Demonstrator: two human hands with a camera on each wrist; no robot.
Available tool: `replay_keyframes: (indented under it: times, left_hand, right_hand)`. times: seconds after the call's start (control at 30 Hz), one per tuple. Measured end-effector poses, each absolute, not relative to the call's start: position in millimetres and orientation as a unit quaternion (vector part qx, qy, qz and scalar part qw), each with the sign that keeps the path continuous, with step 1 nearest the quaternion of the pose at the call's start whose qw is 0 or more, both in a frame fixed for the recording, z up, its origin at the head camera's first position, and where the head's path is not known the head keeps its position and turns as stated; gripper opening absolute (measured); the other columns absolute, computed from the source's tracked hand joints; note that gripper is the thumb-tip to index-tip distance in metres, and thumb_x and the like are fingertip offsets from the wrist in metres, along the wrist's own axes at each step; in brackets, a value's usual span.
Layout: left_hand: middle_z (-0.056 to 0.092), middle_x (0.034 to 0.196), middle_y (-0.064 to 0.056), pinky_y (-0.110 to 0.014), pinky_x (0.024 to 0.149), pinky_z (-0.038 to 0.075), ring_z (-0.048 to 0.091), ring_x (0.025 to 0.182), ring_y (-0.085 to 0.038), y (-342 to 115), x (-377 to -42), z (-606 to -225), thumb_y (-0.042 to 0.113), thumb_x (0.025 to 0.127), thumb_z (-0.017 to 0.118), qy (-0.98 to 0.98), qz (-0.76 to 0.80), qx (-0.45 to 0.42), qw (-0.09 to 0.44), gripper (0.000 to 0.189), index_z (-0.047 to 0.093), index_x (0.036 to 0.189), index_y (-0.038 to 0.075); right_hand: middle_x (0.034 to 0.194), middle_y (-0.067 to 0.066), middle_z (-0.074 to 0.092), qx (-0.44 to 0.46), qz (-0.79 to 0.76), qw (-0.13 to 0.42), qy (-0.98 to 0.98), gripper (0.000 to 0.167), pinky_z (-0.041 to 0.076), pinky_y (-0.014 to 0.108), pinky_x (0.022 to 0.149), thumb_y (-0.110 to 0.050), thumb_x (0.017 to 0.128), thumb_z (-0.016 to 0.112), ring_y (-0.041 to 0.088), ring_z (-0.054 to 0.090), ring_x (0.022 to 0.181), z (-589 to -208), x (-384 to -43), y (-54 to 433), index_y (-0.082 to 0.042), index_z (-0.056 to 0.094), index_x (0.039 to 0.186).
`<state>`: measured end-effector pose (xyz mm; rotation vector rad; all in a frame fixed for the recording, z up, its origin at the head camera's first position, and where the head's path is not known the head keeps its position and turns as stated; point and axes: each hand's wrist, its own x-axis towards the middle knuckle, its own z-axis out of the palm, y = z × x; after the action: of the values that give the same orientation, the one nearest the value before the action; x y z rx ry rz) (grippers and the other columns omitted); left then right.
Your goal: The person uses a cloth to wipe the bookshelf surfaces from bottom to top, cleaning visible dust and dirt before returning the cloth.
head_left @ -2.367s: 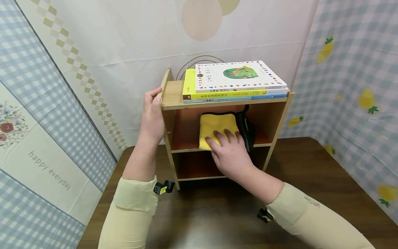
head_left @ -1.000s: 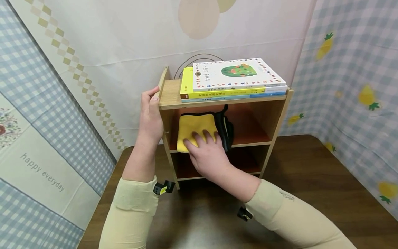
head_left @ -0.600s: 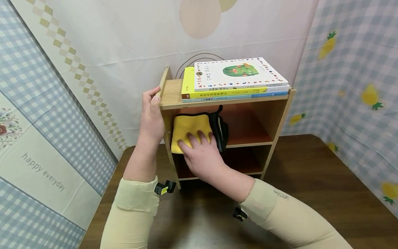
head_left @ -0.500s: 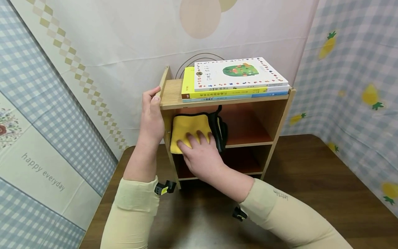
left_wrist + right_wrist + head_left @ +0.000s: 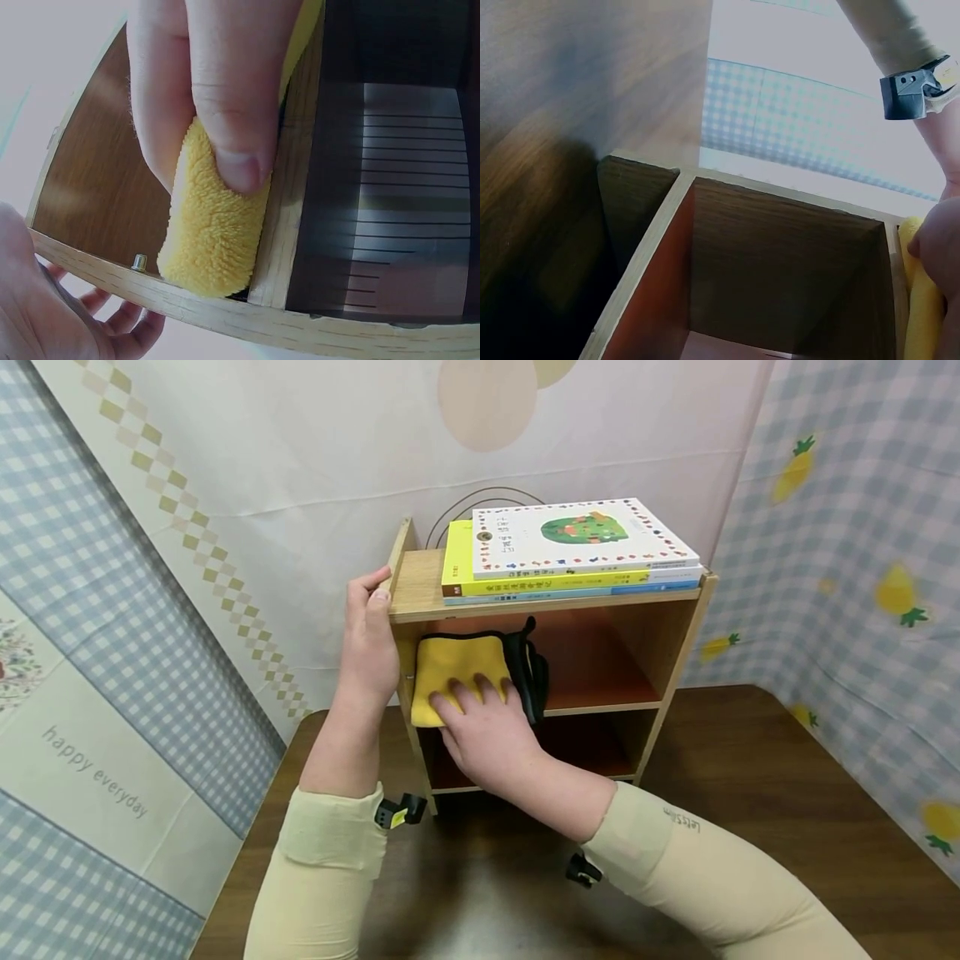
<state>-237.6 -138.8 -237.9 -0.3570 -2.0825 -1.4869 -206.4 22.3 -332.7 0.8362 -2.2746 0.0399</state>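
Observation:
A small wooden bookshelf (image 5: 540,712) stands on the table. My left hand (image 5: 369,635) grips the top of its left side panel, thumb on the near side and fingers behind. On the middle shelf, against the left panel, lies a folded yellow cleaning cloth (image 5: 459,664) with black edging and a dark fold at its right. My right hand (image 5: 491,735) holds this cloth, fingers spread over its top. The left wrist view shows the right thumb (image 5: 238,161) pressed on the cloth's rounded front fold. In the right wrist view, the cloth (image 5: 922,319) shows at the right edge.
A stack of several books (image 5: 577,547) lies on the bookshelf's top board. Below the cloth is a lower compartment (image 5: 592,743). The brown table (image 5: 735,777) reaches a white curtain (image 5: 315,485) behind and a checked curtain (image 5: 840,543) at the right.
The right hand has slid the cloth left along the shelf, from its middle to the left panel. Over the last half second it has hardly moved. The left hand keeps its grip.

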Motion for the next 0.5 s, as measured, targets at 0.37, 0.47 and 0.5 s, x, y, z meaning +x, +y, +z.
replay_keyframes:
  times: [0.37, 0.47, 0.5]
  left_hand:
    - [0.036, 0.151, -0.008, -0.041, 0.111, 0.026, 0.036, 0.135, -0.02, -140, -237, -236, 0.043, 0.101, 0.029, -0.782, -0.548, -0.128, 0.267, 0.052, 0.04, 0.142, 0.014]
    - [0.036, 0.151, -0.008, -0.041, 0.111, 0.027, 0.036, 0.135, -0.02, -140, -236, -237, 0.043, 0.101, 0.029, -0.782, -0.548, -0.129, 0.268, 0.052, 0.04, 0.142, 0.013]
    - [0.036, 0.151, -0.008, -0.04, 0.111, 0.027, 0.036, 0.135, -0.02, -140, -236, -237, 0.042, 0.101, 0.029, -0.782, -0.548, -0.129, 0.268, 0.052, 0.04, 0.142, 0.013]
  right_hand:
    - [0.13, 0.006, 0.06, 0.276, 0.043, 0.251, -0.927, 0.038, 0.05, 0.046, 0.079, -0.045, 0.098, 0.054, 0.028, 0.061, 0.108, -307, -207, 26, -0.02, 0.064, 0.126]
    - [0.132, 0.005, 0.059, 0.256, 0.052, 0.211, -0.942, 0.04, 0.049, 0.048, 0.083, -0.05, 0.1, 0.049, 0.027, 0.059, 0.112, -300, -208, 28, -0.023, 0.066, 0.125]
    - [0.133, 0.004, 0.058, 0.252, 0.053, 0.203, -0.945, 0.041, 0.048, 0.049, 0.085, -0.052, 0.101, 0.047, 0.028, 0.058, 0.114, -299, -209, 29, -0.024, 0.066, 0.125]
